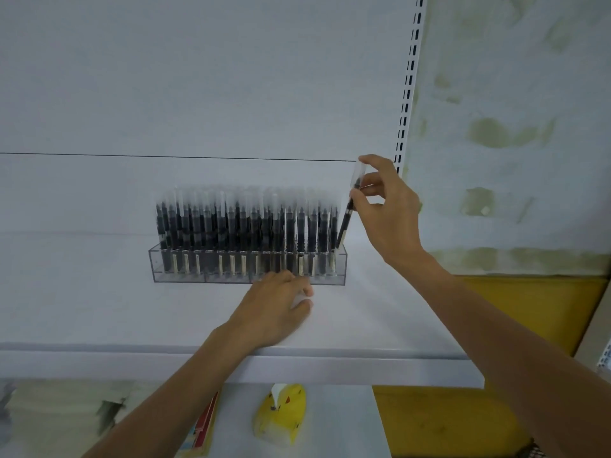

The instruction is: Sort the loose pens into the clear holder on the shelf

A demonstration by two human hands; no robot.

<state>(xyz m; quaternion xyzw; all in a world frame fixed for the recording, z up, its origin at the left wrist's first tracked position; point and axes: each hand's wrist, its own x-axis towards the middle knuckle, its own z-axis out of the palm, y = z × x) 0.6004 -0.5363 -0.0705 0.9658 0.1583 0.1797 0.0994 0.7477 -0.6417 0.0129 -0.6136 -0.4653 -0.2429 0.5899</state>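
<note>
**A:** What's the surface, and what's around it?

**B:** A white metal shelf (99, 309) with a white back panel (198, 77) behind it, crossed by a thin dark seam. A slotted upright (410, 77) runs up the panel's right edge. Right of that is a pale wall (512, 77) with greenish stains, and lower down a yellow surface (529, 309). Under the shelf lie a yellow packet (281, 414) and some red-edged booklets (205, 421).

**A:** And the holder?

**B:** The clear holder (158, 269) stands on the shelf near the back panel. It's packed with a row of pens (231, 223), dark barrels upright and frosted caps on top.

**A:** The hands?

**B:** The right hand (386, 213) pinches a pen (347, 216) near its capped top, between thumb and fingers. That pen leans to the right, with its lower end inside the holder's right end. The left hand (274, 309) lies palm down on the shelf, just in front of the holder.

**A:** Is the left holding anything?

**B:** I can't tell. Its fingers curl, and something pale shows between thumb and forefinger, but it's blurred.

**A:** Anything else unclear?

**B:** The caps blur into the panel, so the pens can't be counted. The left hand covers part of the holder's front wall. Both forearms run out of frame at the bottom. The lower left corner is a smeared grey-white mass I can't identify.
</note>
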